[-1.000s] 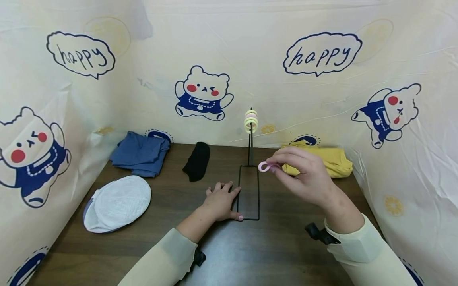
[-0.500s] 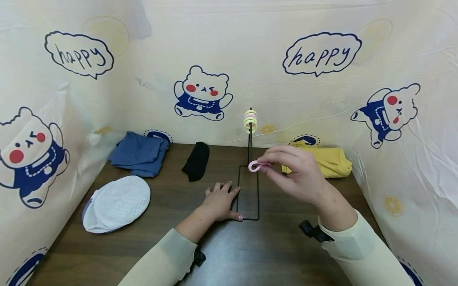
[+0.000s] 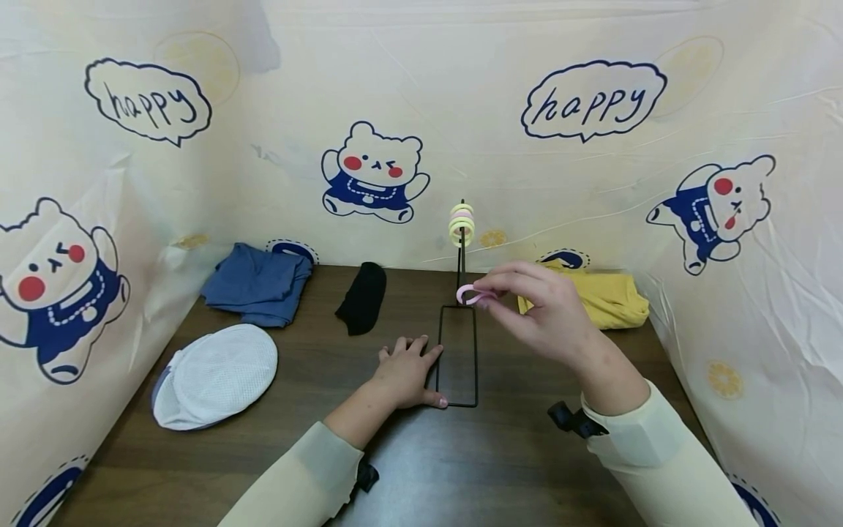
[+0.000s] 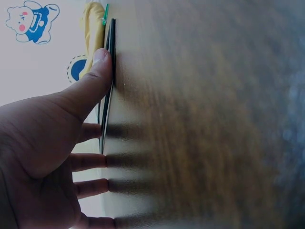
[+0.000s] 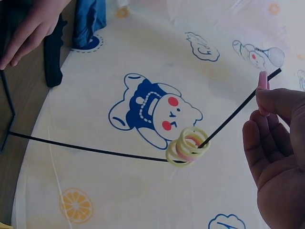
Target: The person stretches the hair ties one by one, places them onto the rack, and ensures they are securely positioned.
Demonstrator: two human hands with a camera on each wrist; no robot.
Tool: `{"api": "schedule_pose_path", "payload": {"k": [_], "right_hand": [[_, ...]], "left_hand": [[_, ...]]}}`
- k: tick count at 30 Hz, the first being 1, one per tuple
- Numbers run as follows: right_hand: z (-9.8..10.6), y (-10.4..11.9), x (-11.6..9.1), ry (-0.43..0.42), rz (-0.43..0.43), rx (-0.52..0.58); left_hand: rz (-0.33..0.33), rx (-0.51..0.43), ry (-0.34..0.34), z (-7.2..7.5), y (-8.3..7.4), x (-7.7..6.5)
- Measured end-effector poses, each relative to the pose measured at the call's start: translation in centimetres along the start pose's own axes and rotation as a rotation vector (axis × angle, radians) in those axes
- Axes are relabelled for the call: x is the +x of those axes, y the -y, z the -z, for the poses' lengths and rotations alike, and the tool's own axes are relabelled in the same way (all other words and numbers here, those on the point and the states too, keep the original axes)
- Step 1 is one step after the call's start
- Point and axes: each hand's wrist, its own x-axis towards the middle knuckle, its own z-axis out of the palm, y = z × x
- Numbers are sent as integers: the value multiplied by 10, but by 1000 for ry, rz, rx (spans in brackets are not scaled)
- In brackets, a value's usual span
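Observation:
A black wire stand [image 3: 476, 359] has a flat rectangular base on the table and a tall post with an arm. Several yellow and pink hair ties [image 5: 178, 148] hang on that arm. My left hand [image 3: 405, 373] lies with spread fingers at the base's left side, its thumb on the near bar. Between thumb and fingertips my right hand [image 3: 546, 315] pinches a pink hair tie [image 3: 464, 294], its loop facing the stand. In the right wrist view this pink loop overlaps the arm close to its free tip.
Folded blue cloth [image 3: 257, 285] and a black sock [image 3: 362, 298] lie at the back left. A white mesh cap [image 3: 220, 377] sits at the left. Folded yellow cloth [image 3: 612, 298] is at the back right, partly behind my right hand. A printed curtain [image 3: 395, 66] encloses the table.
My right hand has moved left with the pink hair tie, then slightly up, bringing it in front of the stand's post. The left hand stays in place.

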Motion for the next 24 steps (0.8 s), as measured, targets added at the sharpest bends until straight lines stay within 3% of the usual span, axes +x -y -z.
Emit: {"api": "schedule_pose_path", "payload": {"k": [13, 24], "right_hand": [[-10, -26, 3, -64, -35, -27], [-25, -49, 17, -126, -69, -82]], "left_hand": [[1, 12, 13, -3, 0, 3], [3, 6, 20, -1, 1, 2]]}}
